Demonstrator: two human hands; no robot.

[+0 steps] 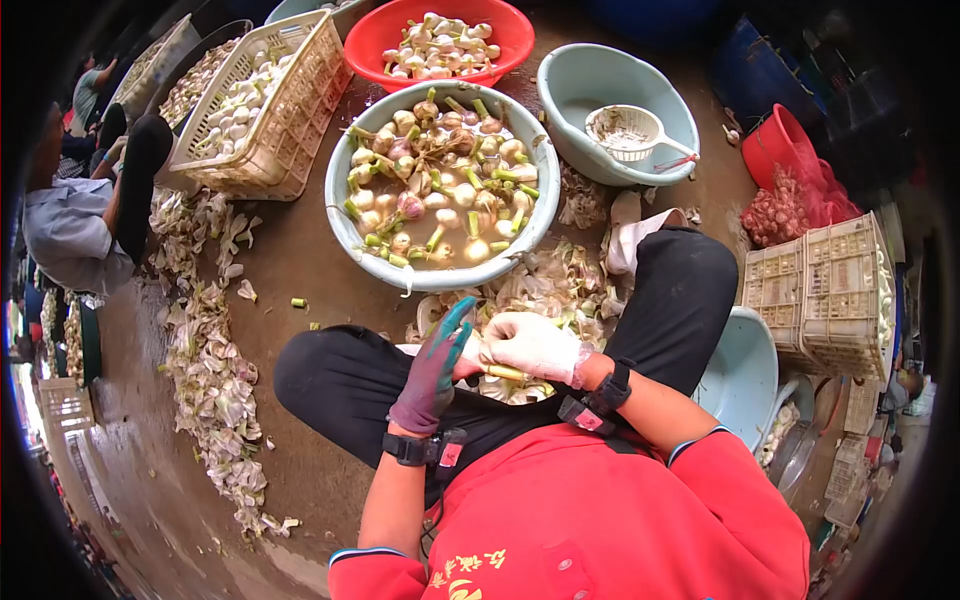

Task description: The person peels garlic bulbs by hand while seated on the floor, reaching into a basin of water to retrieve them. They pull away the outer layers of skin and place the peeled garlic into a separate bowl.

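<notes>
My left hand, in a purple and teal glove, has its fingers stretched out over my lap, with the thumb side close to my right hand. In a white glove, my right hand has its fingers curled closed on garlic; a pale yellowish garlic stem sticks out below them, and the bulb is mostly hidden. Loose garlic skins lie beneath and beyond the hands. Just past them stands a pale blue basin, holding murky water and many garlic bulbs with green stems.
Behind the basin is a red bowl of white garlic. A blue basin holds a white strainer. Crates stand left and right. Skins cover floor at left, near a seated person.
</notes>
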